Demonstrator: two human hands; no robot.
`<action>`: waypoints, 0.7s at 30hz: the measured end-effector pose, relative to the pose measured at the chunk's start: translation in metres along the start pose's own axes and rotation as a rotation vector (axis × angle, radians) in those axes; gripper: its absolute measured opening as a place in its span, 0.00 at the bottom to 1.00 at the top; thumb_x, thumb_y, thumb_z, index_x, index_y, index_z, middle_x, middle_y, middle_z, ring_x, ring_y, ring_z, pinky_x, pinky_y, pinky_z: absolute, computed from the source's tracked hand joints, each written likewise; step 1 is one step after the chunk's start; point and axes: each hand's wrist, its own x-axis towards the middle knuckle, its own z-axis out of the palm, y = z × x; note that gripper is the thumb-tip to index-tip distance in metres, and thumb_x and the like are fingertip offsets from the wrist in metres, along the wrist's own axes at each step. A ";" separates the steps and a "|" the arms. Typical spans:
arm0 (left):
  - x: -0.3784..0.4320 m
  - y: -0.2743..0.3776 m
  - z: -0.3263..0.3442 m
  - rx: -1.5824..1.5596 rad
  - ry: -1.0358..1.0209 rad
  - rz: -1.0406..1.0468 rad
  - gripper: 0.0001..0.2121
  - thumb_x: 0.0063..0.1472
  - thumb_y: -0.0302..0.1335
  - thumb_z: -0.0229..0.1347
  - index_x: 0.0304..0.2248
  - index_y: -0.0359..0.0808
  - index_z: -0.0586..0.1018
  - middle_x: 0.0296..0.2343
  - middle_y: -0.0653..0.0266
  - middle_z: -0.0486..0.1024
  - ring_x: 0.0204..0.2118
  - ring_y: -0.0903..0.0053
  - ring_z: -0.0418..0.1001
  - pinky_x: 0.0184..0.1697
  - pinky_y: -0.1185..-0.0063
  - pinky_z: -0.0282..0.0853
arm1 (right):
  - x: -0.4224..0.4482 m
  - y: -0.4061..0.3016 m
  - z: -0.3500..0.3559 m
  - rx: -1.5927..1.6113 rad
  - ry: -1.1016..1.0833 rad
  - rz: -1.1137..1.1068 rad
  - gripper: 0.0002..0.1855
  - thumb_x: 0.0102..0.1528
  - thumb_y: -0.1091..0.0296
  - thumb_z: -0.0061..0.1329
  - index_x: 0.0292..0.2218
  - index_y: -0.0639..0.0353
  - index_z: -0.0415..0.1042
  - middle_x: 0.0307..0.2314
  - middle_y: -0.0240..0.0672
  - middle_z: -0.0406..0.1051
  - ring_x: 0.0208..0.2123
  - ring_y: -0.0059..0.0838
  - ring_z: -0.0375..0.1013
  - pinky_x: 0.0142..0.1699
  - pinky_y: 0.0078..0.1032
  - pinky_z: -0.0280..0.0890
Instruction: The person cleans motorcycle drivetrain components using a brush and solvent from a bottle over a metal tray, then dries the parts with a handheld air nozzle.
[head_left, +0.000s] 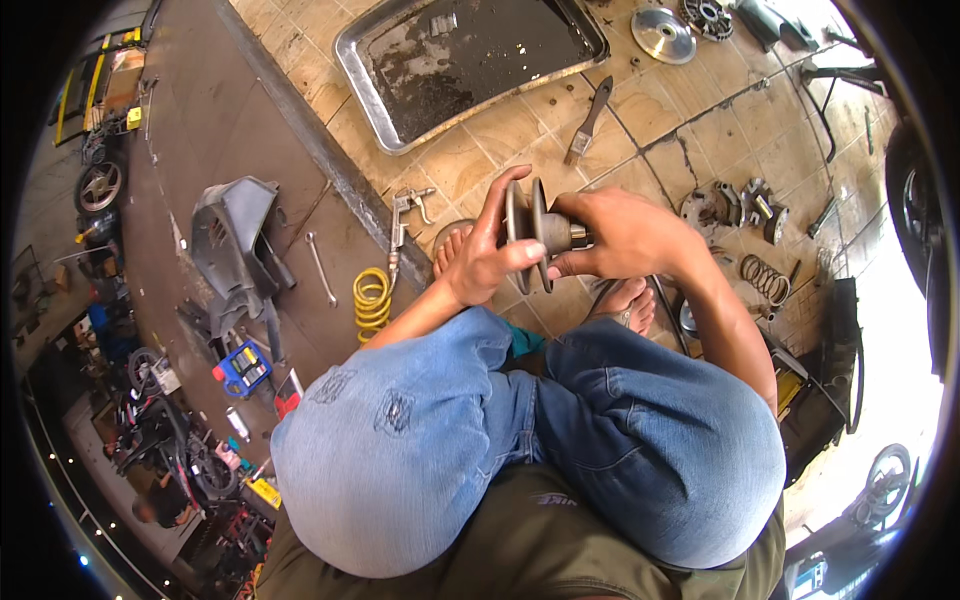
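My left hand (489, 259) grips the disc side of a metal scooter driven pulley (556, 232), thumb across the rims and fingers around the far face. From the other side, my right hand (637, 231) holds its hub, with a finger and thumb around the shiny end of the shaft. The pulley is held up in front of my knees, its two discs on edge with a gap between them. Below on the tiles lie a coil spring (765, 277) and a clutch shoe assembly (765, 206), both to the right of my hands.
A metal tray (375, 124) with dark liquid lies ahead, near a paintbrush (590, 120) and a silver pulley face (663, 34). To the left are an air blow gun (400, 217) with a yellow coiled hose (371, 304), a wrench (321, 268) and a grey plastic cover (229, 244).
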 end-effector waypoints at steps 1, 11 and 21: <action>0.003 -0.001 0.001 0.098 -0.011 0.019 0.45 0.54 0.38 0.61 0.65 0.38 0.49 0.47 0.57 0.69 0.49 0.72 0.69 0.54 0.74 0.64 | 0.006 0.009 0.007 0.043 0.022 -0.011 0.29 0.47 0.54 0.62 0.44 0.66 0.73 0.34 0.53 0.76 0.39 0.52 0.76 0.44 0.40 0.68; 0.017 -0.054 -0.053 0.137 -0.126 -0.003 0.45 0.52 0.40 0.60 0.66 0.39 0.52 0.57 0.52 0.62 0.62 0.65 0.59 0.66 0.71 0.49 | 0.056 0.042 0.058 0.275 0.061 0.132 0.28 0.42 0.52 0.63 0.39 0.65 0.77 0.30 0.53 0.77 0.35 0.47 0.77 0.42 0.36 0.68; 0.043 -0.083 -0.083 1.135 0.003 0.447 0.39 0.49 0.27 0.62 0.61 0.34 0.63 0.56 0.46 0.64 0.59 0.50 0.57 0.63 0.59 0.53 | 0.112 0.038 0.098 -0.415 0.626 0.035 0.08 0.39 0.63 0.59 0.21 0.57 0.78 0.20 0.41 0.77 0.25 0.38 0.79 0.27 0.38 0.70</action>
